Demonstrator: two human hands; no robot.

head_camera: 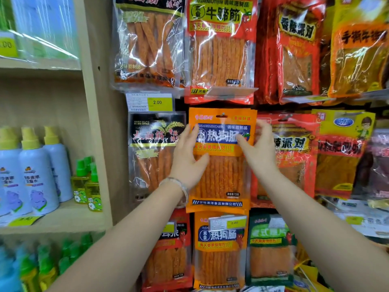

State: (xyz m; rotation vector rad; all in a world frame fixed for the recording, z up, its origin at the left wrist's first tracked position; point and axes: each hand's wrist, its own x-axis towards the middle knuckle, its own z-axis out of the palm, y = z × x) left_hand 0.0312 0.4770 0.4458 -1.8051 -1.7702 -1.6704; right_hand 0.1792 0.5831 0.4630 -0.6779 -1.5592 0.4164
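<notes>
From the head camera, an orange plastic snack packet with a blue label band (221, 178) hangs in the middle of a wall rack, its top hole on a peg that is hard to make out. The left hand (189, 159) lies flat against the packet's left edge. Its fingers are straight and point up, its thumb rests across the front, and it covers the start of the blue label. The right hand (260, 148) grasps the packet's right edge with its thumb on the front and its fingers curled at the side. The fingertips are partly out of sight behind the edge. A pale beaded bracelet (183, 187) sits on the left wrist.

The left hand hides part of a black-topped clear packet of orange strips (155, 157) just beside it. The right hand covers the near edge of a red packet (292, 159) on the other side. Below hangs a second orange packet of the same kind (220, 256), and a clear price-tag holder with a yellow slip (228, 223) hides its top. To the left, a pale wooden shelf (69, 218) carries white spray bottles with yellow caps (35, 175), cut off by the frame's edge. The small print on every packet is too blurred to read.
</notes>
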